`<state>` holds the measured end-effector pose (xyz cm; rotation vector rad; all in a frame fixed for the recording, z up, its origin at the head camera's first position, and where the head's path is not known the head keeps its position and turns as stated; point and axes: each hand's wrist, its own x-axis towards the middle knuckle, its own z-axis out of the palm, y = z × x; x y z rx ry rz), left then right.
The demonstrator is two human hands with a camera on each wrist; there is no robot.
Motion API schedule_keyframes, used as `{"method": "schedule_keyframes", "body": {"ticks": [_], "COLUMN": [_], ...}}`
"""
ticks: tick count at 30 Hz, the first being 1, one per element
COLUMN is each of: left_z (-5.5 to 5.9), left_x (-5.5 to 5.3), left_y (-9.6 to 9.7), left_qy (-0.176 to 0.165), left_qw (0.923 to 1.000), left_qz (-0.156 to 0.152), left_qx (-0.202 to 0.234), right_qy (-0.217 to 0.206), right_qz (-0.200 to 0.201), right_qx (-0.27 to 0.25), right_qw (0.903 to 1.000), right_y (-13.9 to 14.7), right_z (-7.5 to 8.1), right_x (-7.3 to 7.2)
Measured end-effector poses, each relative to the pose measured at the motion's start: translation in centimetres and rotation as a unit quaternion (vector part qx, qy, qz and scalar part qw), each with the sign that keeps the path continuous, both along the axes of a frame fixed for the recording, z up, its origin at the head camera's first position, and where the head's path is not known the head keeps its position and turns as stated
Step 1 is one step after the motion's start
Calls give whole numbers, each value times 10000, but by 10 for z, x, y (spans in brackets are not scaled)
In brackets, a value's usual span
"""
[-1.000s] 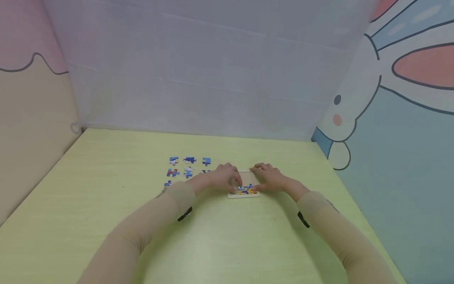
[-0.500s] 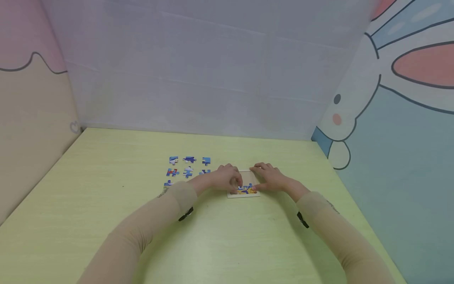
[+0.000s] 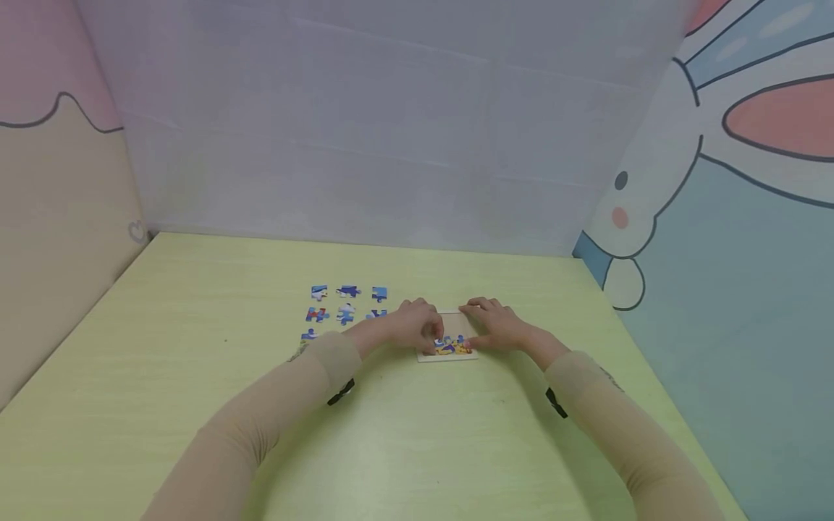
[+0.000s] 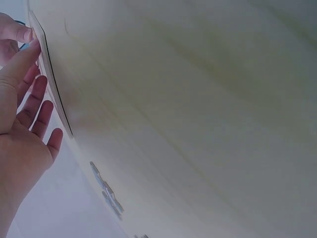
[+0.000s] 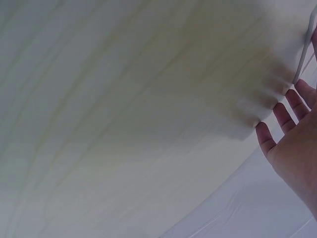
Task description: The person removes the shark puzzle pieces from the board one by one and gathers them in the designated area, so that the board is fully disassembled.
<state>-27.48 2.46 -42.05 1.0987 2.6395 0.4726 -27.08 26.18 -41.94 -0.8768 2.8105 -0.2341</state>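
In the head view a shallow light wooden puzzle frame (image 3: pixel 448 359) lies on the table with joined, colourful jigsaw pieces (image 3: pixel 456 348) along its near side. My left hand (image 3: pixel 415 324) is over the frame's left side, its index finger and thumb pinching a blue-and-white jigsaw piece (image 3: pixel 439 341) that they partly hide. My right hand (image 3: pixel 498 325) rests at the frame's right side, fingers spread toward the far corner and thumb at the pieces. In the right wrist view the fingertips (image 5: pixel 265 130) touch the table beside the frame edge (image 5: pixel 303 52).
Left of the frame, several loose jigsaw pieces (image 3: pixel 346 314) lie in rows on the pale yellow table (image 3: pixel 417 434); my left forearm partly covers the nearest ones. A grey-white wall (image 3: pixel 365 145) stands behind the table, and a painted rabbit wall (image 3: pixel 730 289) runs along the right.
The blue-and-white piece at my left fingertips has shifted slightly left within the frame. Both hands stay in nearly the same place.
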Motion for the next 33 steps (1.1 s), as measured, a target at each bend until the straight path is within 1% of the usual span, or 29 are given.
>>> {"method": "schedule_keyframes", "body": {"ticks": [5,10,15,21,30,33], "left_z": [3,12,21,33,46,49], "left_x": [1,4,6,12,19,22], "left_y": [0,-3,-10,-24,-53,-62], "left_qy": [151,195,339,382,358,410], "left_qw": [9998,9998,9994,9990,9980,9978], "left_qz": [-88,-31,-13,12,-190,-214], "left_qx": [16,73,63,230,476,473], "right_qy": [9,-39,-67,-104,-110,-106], "right_qz": [8,17,-30,-85,-60,-18], "right_qx": [-12,-29,29,96,99,70], "right_qw": [10000,10000,10000,9999,9999,9999], "right_y": [-1,-1,-1,-2,-4,-3], "right_z": [1,3,2,3,4,3], "right_x": [0,0,1,1,2,1]}}
